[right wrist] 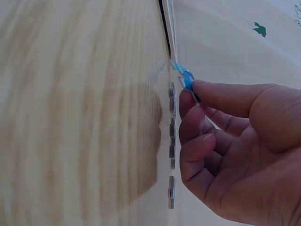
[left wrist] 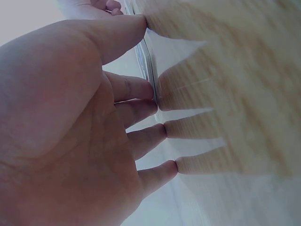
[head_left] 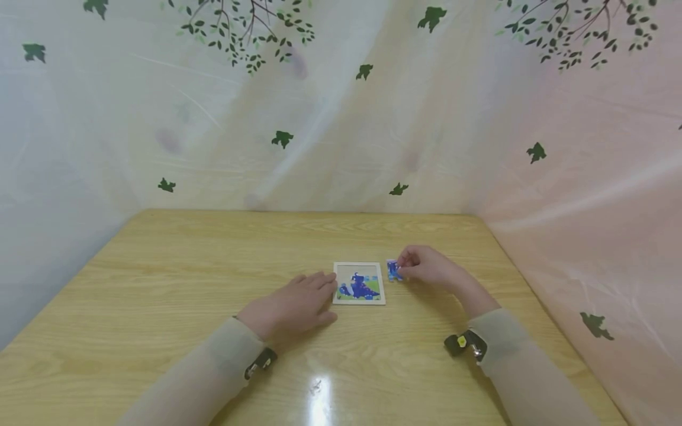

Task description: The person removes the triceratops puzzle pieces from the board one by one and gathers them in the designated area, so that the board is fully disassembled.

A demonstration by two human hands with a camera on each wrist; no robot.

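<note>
A square white-rimmed jigsaw puzzle tray (head_left: 359,264) lies flat on the table, its lower part filled with a blue dinosaur picture and its upper part bare. My left hand (head_left: 298,302) rests at the tray's left side, fingers spread and fairly straight; in the left wrist view the fingertips (left wrist: 151,89) touch the tabletop and tray edge. Right of the tray, my right hand (head_left: 423,264) pinches a small blue puzzle piece (right wrist: 187,80) between thumb and finger, tilted above the table. Beneath that hand, several loose puzzle pieces (right wrist: 171,141) lie edge-on in a row, mostly hidden from the head view.
The wooden table (head_left: 213,248) reaches back to a pale hanging curtain (head_left: 330,118) printed with green leaves, which also runs along both sides. Dark wrist-camera mounts (head_left: 466,345) sit at both sleeves.
</note>
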